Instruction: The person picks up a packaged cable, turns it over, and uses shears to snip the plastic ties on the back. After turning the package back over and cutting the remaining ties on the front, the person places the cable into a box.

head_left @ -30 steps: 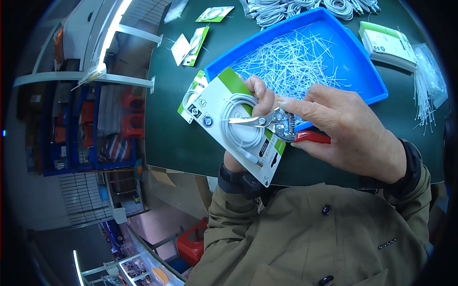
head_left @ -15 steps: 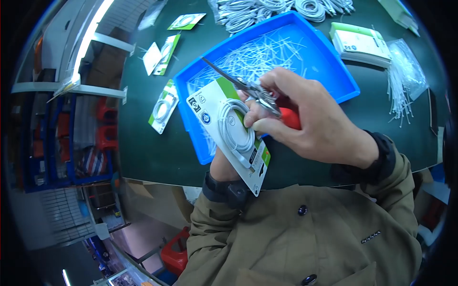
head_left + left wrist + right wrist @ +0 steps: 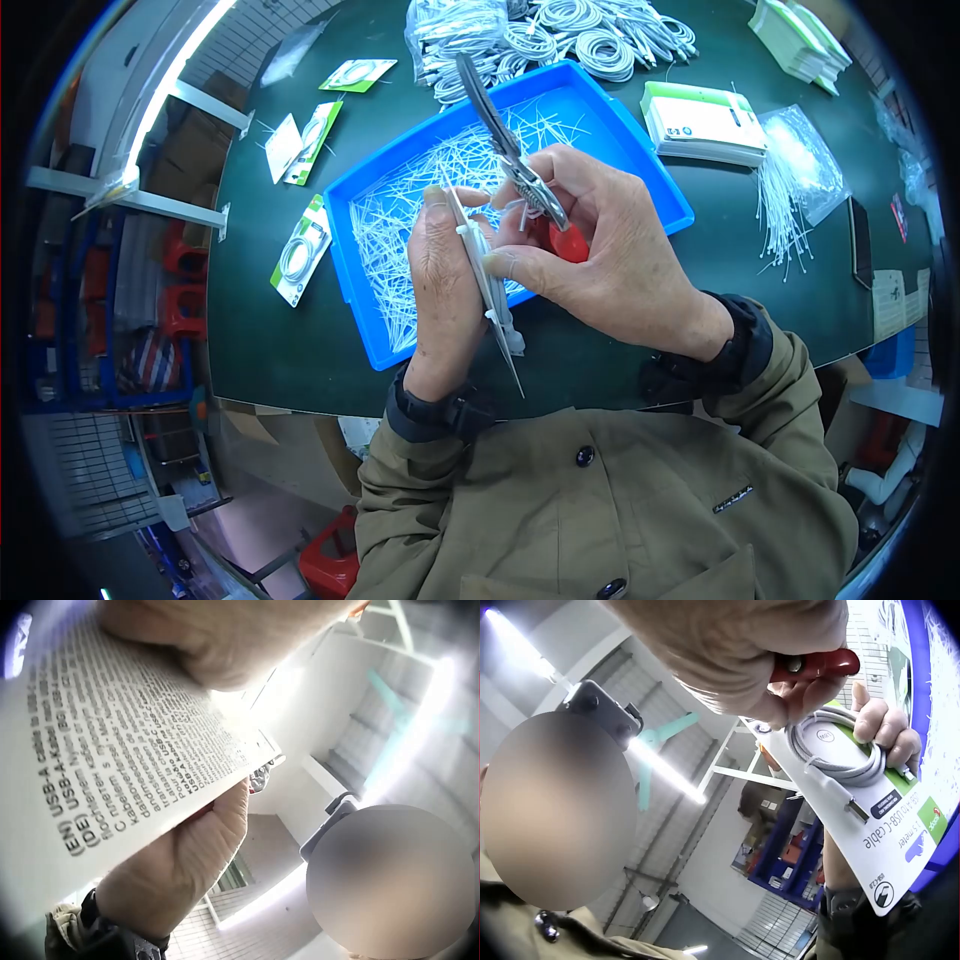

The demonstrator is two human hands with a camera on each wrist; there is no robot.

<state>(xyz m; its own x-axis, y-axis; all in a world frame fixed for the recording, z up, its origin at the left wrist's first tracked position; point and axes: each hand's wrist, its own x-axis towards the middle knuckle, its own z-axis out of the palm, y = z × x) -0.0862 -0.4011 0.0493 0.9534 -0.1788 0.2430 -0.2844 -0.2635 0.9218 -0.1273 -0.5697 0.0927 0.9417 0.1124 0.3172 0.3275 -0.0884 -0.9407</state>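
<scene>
My left hand [image 3: 440, 290] holds a printed cable card [image 3: 900, 847], fingers curled over its edge. The card stands nearly edge-on in the head view. On its front a coiled white USB cable [image 3: 855, 777] is fastened; its metal plug shows in the right wrist view, and the back in the left wrist view carries small print [image 3: 142, 750]. My right hand [image 3: 630, 250] grips silver cutting pliers [image 3: 495, 125] by their red handle [image 3: 832, 664], blades pointing up and away. The right thumb rests at the card's cable side, close to thin white strands by the fingers.
A blue tray [image 3: 640, 190] behind the hands holds many loose white strips [image 3: 400, 235]. Carded cables [image 3: 300, 250] lie at the left. Bundled cables [image 3: 605, 55] are piled at the back. A card stack [image 3: 705, 120] and a bag of ties [image 3: 805, 150] lie right.
The card has turned from facing the camera to nearly edge-on. The pliers, earlier over the cable, have swung up with blades pointing away. The right thumb has come to the card.
</scene>
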